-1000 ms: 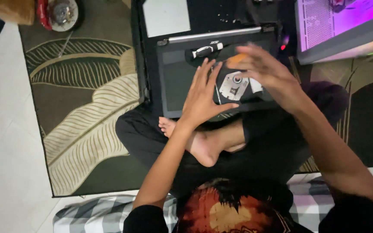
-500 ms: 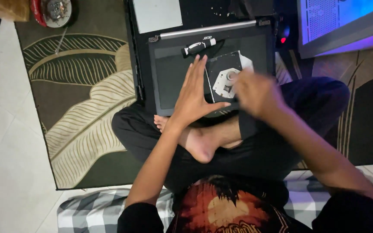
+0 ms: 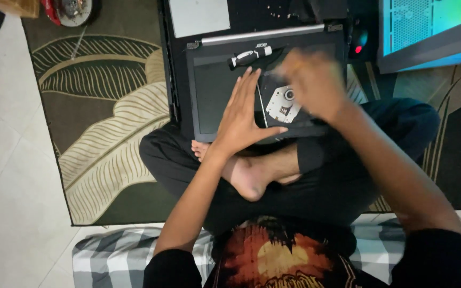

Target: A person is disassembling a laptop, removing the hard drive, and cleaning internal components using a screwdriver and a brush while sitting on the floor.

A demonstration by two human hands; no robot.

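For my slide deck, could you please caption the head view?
Left hand flat on an opened laptop; blurred right hand over its disc drive, screwdriver nearby.

Laptop underside [image 3: 214, 101], centre of frame: matt dark plastic, smooth. Hinge bar [image 3: 262, 37] along its upper edge: brushed silvery metal. Optical drive [image 3: 283, 104] in open bay: bare grey metal, dull sheen. Screwdriver [image 3: 249, 55] on laptop: black-and-white plastic handle, slightly glossy. Left hand [image 3: 244, 114] flat on plastic; right hand [image 3: 310, 82] blurred. Rug [image 3: 102, 117] at left: woven cloth, matt. Floor [image 3: 6, 176] at far left: smooth pale tile. Cushion [image 3: 108, 256], lower left: checked cloth.
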